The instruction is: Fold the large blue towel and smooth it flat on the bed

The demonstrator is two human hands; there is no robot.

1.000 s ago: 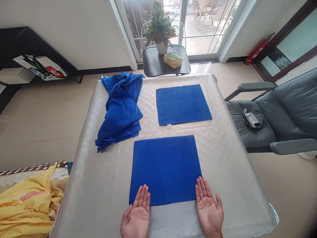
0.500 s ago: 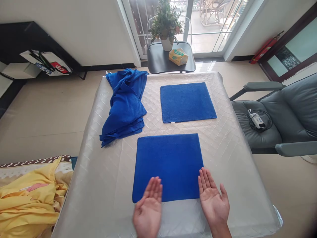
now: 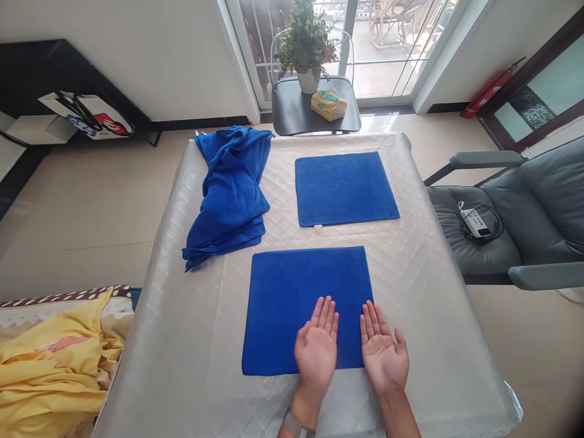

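Note:
A blue cloth point(image 3: 287, 304) lies flat on the table near me. My left hand point(image 3: 317, 347) is palm up over its lower right part, fingers stretched and holding nothing. At the cloth's right edge, my right hand point(image 3: 384, 350) also faces palm up with fingers extended and nothing in it. Whether either hand touches the cloth I cannot tell. Farther back lies a second flat blue cloth point(image 3: 347, 188), a small white tag on its near edge. To the left, a loose heap of blue cloth point(image 3: 230, 194) is draped toward the table's far corner.
The table point(image 3: 196, 340) has a shiny quilted cover. Beyond it stands a dark chair point(image 3: 285, 112) with a potted plant point(image 3: 309, 79) and a tissue pack point(image 3: 328, 104). A grey armchair point(image 3: 538, 207) at right bears a corded white device point(image 3: 475, 222). Yellow fabric point(image 3: 55, 359) lies lower left.
My left hand has moved right and forward, over the near cloth and closer to my right hand. My right hand has shifted slightly left. Both stay palm up; the cloths look unmoved.

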